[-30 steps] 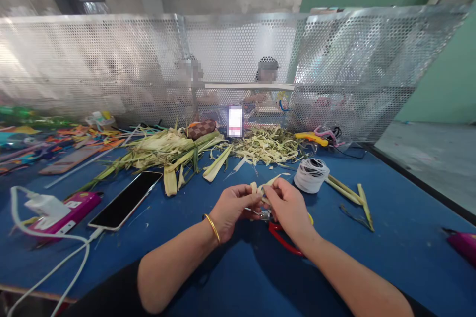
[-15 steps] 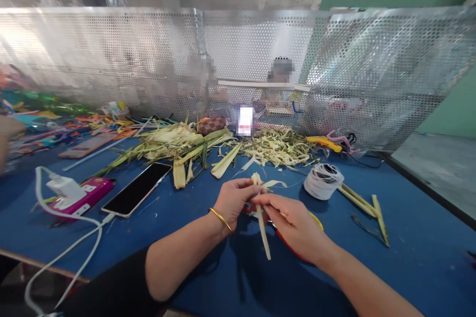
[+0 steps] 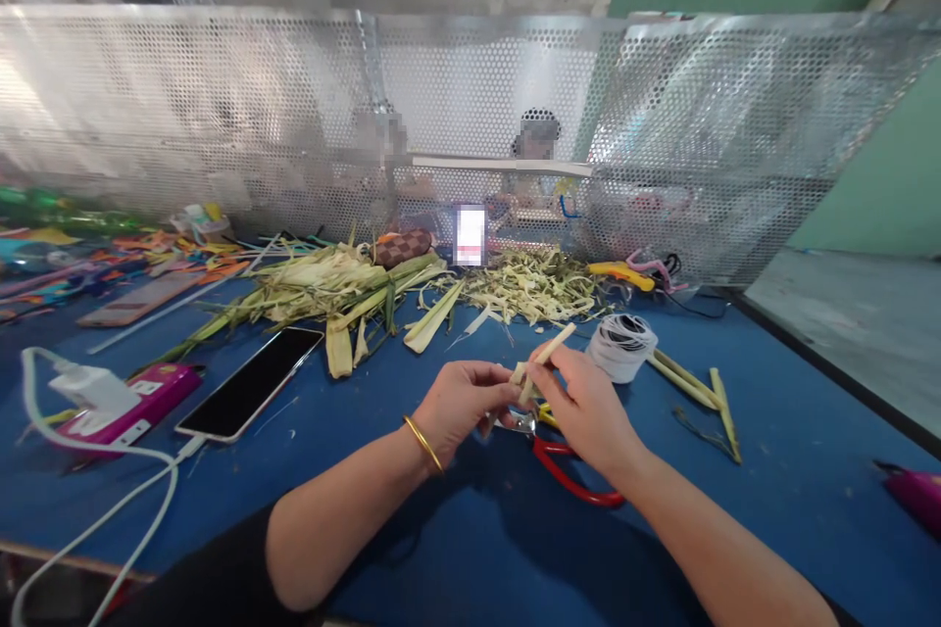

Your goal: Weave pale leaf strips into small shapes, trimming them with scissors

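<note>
Over the middle of the blue table, my two hands meet at a pale strip of dried leaf (image 3: 553, 349). My left hand (image 3: 463, 404), with a gold bangle at its wrist, pinches the folded lower end of the strip. My right hand (image 3: 584, 402) grips it from the other side, and the free end slants up past the fingers. Beneath the hands lie scissors (image 3: 569, 482) with a red handle and a yellow one, their blades partly hidden by my fingers. Beyond my right hand stands a white roll of cord (image 3: 622, 349).
A leaf pile (image 3: 316, 284) and shredded strips (image 3: 536, 286) lie along the back, before a perforated metal screen (image 3: 294, 98). A black phone (image 3: 254, 382), a purple power strip (image 3: 128, 411) and white cable are left. Folded stalks (image 3: 724, 411) lie right. People sit behind the screen.
The strip's free end has swung from hanging down to pointing up and right. My right hand has turned upward, uncovering more of the scissors. The view has shifted slightly right.
</note>
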A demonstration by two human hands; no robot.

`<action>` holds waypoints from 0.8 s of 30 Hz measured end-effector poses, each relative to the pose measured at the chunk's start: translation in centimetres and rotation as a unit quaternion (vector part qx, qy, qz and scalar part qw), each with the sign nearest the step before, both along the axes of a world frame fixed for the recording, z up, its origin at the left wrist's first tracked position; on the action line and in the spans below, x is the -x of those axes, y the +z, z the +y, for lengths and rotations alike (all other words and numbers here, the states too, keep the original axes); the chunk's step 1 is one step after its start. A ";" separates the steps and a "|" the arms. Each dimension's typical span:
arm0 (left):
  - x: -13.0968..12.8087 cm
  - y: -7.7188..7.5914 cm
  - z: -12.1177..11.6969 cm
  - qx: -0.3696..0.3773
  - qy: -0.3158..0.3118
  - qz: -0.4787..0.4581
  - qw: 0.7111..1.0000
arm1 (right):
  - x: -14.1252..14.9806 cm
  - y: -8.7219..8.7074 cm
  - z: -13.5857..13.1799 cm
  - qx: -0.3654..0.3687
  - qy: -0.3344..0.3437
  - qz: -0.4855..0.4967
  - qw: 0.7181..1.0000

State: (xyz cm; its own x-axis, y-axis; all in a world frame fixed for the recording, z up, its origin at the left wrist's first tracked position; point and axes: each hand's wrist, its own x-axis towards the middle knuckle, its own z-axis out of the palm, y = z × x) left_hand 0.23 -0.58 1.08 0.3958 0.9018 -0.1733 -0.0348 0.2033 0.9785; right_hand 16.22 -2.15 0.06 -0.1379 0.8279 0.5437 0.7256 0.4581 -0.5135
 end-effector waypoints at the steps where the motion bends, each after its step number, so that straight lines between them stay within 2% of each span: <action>1: 0.1 0.0 0.0 0.003 -0.007 -0.002 1.000 | 0.0 0.0 0.0 0.009 -0.012 -0.010 1.000; 6: 0.0 -0.2 -0.1 0.010 -0.017 -0.019 1.000 | 0.0 -0.3 0.2 0.042 -0.053 -0.021 0.997; 11: -0.4 -0.6 0.0 -0.035 0.034 -0.001 0.999 | 0.1 -0.5 0.6 0.120 -0.043 0.036 0.991; 14: -0.3 -0.8 0.3 -0.034 0.075 -0.007 0.997 | -0.4 0.3 0.6 0.157 -0.004 0.090 0.984; 20: 0.1 -1.1 1.1 0.057 0.108 -0.074 0.990 | -2.4 3.2 -0.3 0.195 0.114 0.114 0.968; 22: 0.1 -1.1 1.3 0.069 0.102 -0.078 0.989 | -2.9 3.7 -0.5 0.237 0.134 0.155 0.950; 24: 0.2 -0.9 1.4 0.090 0.079 -0.082 0.989 | -3.4 3.8 -0.4 0.296 0.148 0.224 0.917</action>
State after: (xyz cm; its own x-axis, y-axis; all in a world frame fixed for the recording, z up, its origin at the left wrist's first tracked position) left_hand 0.02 0.82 0.18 0.2892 0.9151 -0.2810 -0.2355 0.3526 0.9057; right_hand 19.59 -2.51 3.88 -0.2767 0.9585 0.0686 0.2695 0.1460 -0.9519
